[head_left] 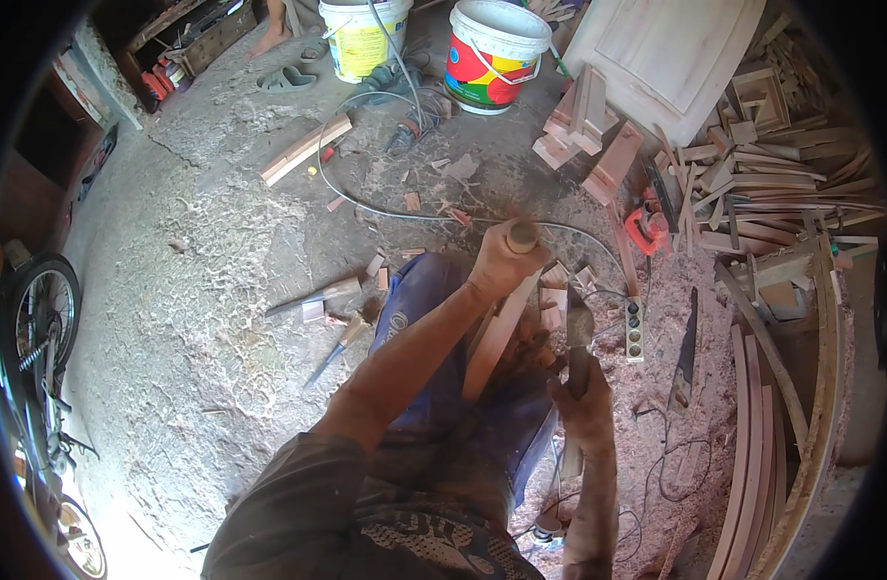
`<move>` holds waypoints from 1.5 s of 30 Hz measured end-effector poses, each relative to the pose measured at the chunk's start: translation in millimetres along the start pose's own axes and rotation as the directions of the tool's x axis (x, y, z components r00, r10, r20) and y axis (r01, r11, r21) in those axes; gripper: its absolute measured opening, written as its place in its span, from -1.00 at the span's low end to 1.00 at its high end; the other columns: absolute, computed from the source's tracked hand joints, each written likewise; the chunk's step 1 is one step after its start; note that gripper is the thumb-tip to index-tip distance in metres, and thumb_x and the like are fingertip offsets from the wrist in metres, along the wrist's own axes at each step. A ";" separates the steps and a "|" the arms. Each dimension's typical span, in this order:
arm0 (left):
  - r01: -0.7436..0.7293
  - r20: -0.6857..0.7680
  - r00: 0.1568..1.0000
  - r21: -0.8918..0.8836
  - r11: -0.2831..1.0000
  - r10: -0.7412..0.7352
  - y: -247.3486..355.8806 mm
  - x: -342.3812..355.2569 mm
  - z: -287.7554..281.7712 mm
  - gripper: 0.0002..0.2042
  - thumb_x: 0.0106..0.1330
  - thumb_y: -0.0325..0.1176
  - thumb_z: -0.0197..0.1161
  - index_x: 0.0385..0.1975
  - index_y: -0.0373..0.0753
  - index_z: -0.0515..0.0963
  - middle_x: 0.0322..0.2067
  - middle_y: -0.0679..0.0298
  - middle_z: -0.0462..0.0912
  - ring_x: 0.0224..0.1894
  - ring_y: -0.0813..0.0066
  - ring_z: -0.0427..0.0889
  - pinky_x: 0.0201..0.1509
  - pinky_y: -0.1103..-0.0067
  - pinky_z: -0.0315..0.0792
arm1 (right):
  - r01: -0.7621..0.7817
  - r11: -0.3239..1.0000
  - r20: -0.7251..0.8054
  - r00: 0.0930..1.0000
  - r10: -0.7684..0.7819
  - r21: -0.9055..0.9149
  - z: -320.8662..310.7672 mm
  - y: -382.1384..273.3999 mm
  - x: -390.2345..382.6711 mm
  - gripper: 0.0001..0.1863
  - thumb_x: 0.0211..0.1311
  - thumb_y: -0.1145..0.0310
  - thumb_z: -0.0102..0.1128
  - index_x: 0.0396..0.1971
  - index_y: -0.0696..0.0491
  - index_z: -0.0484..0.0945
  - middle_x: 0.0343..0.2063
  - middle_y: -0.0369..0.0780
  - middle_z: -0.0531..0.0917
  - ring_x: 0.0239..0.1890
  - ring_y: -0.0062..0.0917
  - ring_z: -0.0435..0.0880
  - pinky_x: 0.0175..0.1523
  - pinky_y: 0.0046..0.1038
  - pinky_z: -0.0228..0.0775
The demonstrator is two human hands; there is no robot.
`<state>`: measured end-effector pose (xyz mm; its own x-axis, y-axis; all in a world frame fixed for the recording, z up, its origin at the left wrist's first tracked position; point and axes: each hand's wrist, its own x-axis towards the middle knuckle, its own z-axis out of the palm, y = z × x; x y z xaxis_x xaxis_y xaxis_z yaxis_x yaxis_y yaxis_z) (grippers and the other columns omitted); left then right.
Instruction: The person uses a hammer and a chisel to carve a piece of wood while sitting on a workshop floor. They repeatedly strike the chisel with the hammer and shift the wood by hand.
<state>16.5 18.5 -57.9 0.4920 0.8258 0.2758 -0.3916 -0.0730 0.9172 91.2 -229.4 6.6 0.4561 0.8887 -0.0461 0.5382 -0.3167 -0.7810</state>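
My left hand (506, 259) is closed around a round wooden handle (524, 233), whose flat end faces up; its working end is hidden below the hand. Beneath it a pale wooden piece (499, 340) slants between my legs. My right hand (586, 406) grips a tool with a wooden handle and a wide, flat, dark head (580, 324), held to the right of the wooden piece. Two long-bladed hand tools with wooden handles, one farther off (318, 297) and one nearer (340, 346), lie on the floor to my left.
A power strip (635, 331) and a dark saw-like blade (687, 348) lie at right, near a red object (646, 229). Two buckets, yellow-labelled (364, 43) and multicoloured (492, 72), stand ahead beside a corded power tool (405, 130). Wood scraps (772, 184) pile up right; a bicycle-like wheel (45, 307) is left.
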 end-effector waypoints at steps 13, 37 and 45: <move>-0.457 0.106 0.888 0.324 0.829 0.448 -15.5 -19.1 4.9 -0.66 0.10 -0.44 0.45 -0.11 -0.28 0.59 -0.29 0.31 0.70 -0.27 0.69 0.60 -0.14 0.58 0.52 | 0.375 0.640 0.311 0.925 -0.218 -0.670 -39.1 -100.9 79.2 -0.53 0.10 0.48 0.27 0.01 0.11 0.31 -0.36 0.03 0.68 -0.30 -0.01 0.72 -0.18 -0.07 0.57; -0.338 0.136 0.940 0.235 0.911 0.314 -28.5 -22.7 26.4 -0.71 0.08 -0.46 0.47 -0.18 -0.27 0.60 -0.36 0.29 0.68 -0.28 0.58 0.63 -0.17 0.57 0.52 | 0.200 0.764 0.163 0.979 -0.124 -0.614 -22.3 -70.5 64.9 -0.60 0.20 0.51 0.19 0.02 0.06 0.33 -0.37 0.16 0.66 -0.35 0.16 0.66 -0.23 0.06 0.49; -0.061 0.139 0.990 0.224 0.973 0.030 -11.5 -29.7 18.0 -0.81 0.08 -0.43 0.42 -0.36 -0.27 0.56 -0.51 0.23 0.59 -0.42 0.60 0.54 -0.28 0.52 0.49 | 0.397 0.842 -0.341 0.785 -0.518 -0.365 -72.0 -148.0 42.6 -0.63 0.29 0.39 0.26 0.04 0.09 0.40 -0.60 -0.09 0.62 -0.58 -0.27 0.70 -0.53 -0.26 0.55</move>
<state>20.4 -15.3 -71.5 0.5834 0.7375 0.3401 -0.2366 -0.2463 0.9399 82.0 -168.4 165.1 0.3210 0.7484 0.5803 0.8929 -0.0349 -0.4489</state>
